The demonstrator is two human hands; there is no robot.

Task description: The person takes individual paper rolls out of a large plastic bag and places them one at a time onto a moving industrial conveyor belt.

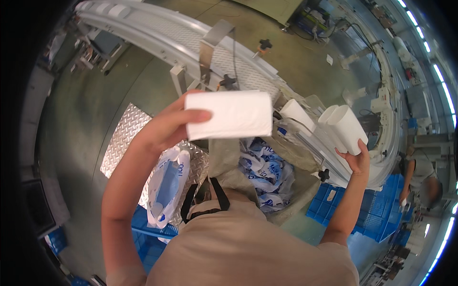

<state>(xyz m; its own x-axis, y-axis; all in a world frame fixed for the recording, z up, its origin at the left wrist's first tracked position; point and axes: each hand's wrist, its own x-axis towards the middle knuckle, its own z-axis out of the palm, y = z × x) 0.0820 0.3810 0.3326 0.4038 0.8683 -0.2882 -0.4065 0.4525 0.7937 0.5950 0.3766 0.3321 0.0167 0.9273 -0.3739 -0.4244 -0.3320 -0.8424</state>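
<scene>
My left hand point(168, 125) is raised above the conveyor's near side, its thumb and fingers closed on one end of a white flattened tissue roll point(234, 114). The roll lies level, its long side facing me. Farther right, my right hand point(355, 159) has its fingers against the lower end of a white tissue roll point(347, 126) on the conveyor. A second roll point(326, 116) leans close behind that one. Another white roll point(296, 114) lies a little to the left on the line.
A curved conveyor point(157, 28) with black knobs runs across the front. Below it, a sack point(300, 171) holds printed plastic bags point(267, 176). An opened bag pack point(167, 186) lies on diamond plate point(125, 138). Blue crates point(377, 209) and a co-worker point(424, 176) are right.
</scene>
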